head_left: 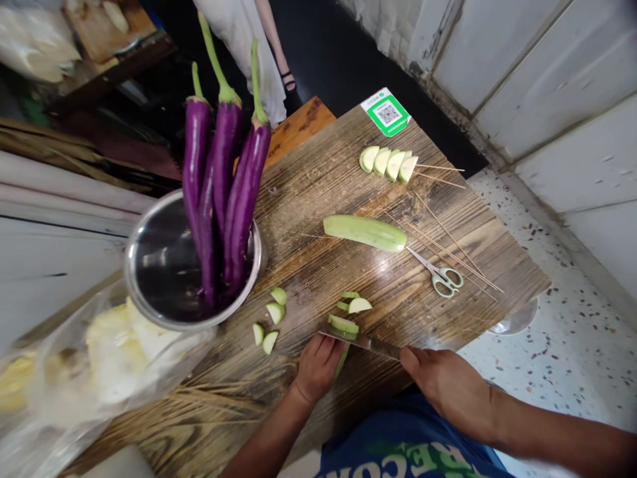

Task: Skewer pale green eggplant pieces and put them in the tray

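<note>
My right hand is closed round the handle of a kitchen knife, whose blade lies across a piece of zucchini. My left hand has its fingers bent against the zucchini piece on the near side of the blade, holding it on the table. Just beyond the blade stands a cut slice, and more half-round slices lie past it. Several small zucchini ends are scattered to the left. A peeled zucchini half lies farther up the table.
Zucchini slices on skewers lie near a green QR card. Scissors and loose skewers are at right. A steel bowl holds tall purple eggplants. Plastic bags sit at left; a person stands beyond the table.
</note>
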A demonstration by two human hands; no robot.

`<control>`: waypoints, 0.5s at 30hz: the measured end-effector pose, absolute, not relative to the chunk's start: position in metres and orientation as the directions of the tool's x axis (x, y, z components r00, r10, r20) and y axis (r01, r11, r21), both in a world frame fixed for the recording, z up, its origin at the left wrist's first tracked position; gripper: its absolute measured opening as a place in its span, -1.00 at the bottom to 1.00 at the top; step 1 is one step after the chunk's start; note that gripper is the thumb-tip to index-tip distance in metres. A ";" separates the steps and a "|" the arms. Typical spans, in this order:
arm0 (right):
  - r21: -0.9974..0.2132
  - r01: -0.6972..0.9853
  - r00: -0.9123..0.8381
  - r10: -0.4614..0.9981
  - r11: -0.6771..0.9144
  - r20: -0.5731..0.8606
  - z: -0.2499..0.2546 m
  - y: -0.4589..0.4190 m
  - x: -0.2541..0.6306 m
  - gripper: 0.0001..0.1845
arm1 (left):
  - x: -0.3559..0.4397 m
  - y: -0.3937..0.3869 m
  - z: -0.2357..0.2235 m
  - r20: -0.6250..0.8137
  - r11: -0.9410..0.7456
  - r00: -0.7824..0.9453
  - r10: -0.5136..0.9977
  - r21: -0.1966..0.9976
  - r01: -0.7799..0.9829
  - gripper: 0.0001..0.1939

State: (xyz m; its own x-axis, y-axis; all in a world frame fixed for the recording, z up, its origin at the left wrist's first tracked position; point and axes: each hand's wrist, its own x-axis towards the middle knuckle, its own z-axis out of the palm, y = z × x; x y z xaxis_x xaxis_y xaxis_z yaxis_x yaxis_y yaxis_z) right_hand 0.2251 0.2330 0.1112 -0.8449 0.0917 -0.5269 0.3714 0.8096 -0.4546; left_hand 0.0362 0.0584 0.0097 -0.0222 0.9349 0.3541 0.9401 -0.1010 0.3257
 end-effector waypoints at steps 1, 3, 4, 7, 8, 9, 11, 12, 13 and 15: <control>-0.454 0.376 -0.837 0.086 0.808 -0.541 0.112 0.234 0.224 -0.76 | 0.036 0.058 0.009 0.353 -0.097 -0.026 0.935 0.326 0.940 -0.78; -0.453 0.385 -0.819 0.071 0.804 -0.570 0.114 0.235 0.221 -0.75 | 0.037 0.057 0.008 0.352 -0.092 -0.033 0.935 0.331 0.939 -0.76; -0.454 0.385 -0.811 0.061 0.803 -0.581 0.113 0.235 0.219 -0.75 | 0.037 0.057 0.007 0.355 -0.092 -0.035 0.934 0.333 0.938 -0.75; -0.436 0.387 -0.787 0.045 0.812 -0.615 0.105 0.233 0.214 -0.75 | 0.037 0.058 0.007 0.355 -0.094 -0.034 0.934 0.337 0.937 -0.72; -0.419 0.392 -0.777 0.051 0.819 -0.627 0.101 0.232 0.212 -0.76 | 0.037 0.058 0.007 0.353 -0.090 -0.036 0.935 0.335 0.938 -0.72; -0.401 0.401 -0.767 0.063 0.824 -0.638 0.096 0.230 0.211 -0.76 | 0.037 0.058 0.008 0.349 -0.087 -0.037 0.936 0.332 0.939 -0.71; -0.388 0.427 -0.755 0.086 0.817 -0.650 0.087 0.229 0.211 -0.77 | 0.036 0.058 0.009 0.329 -0.082 -0.031 0.944 0.325 0.942 -0.71; -0.396 0.442 -0.752 0.092 0.805 -0.653 0.084 0.229 0.212 -0.77 | 0.036 0.057 0.010 0.317 -0.085 -0.023 0.948 0.322 0.943 -0.70; -0.411 0.455 -0.752 0.094 0.790 -0.653 0.082 0.229 0.213 -0.77 | 0.036 0.056 0.011 0.304 -0.088 -0.015 0.952 0.321 0.943 -0.70; -0.436 0.477 -0.750 0.094 0.763 -0.655 0.082 0.232 0.216 -0.77 | 0.036 0.055 0.012 0.281 -0.086 -0.007 0.960 0.319 0.944 -0.69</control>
State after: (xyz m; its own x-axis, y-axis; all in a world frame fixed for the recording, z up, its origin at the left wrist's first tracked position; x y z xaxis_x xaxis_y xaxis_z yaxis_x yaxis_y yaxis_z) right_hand 0.2159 0.2317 0.0816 -0.7496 0.0945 -0.6551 0.4771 0.7631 -0.4359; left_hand 0.0359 0.0550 0.0123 -0.0074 0.9597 0.2811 0.9437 -0.0862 0.3195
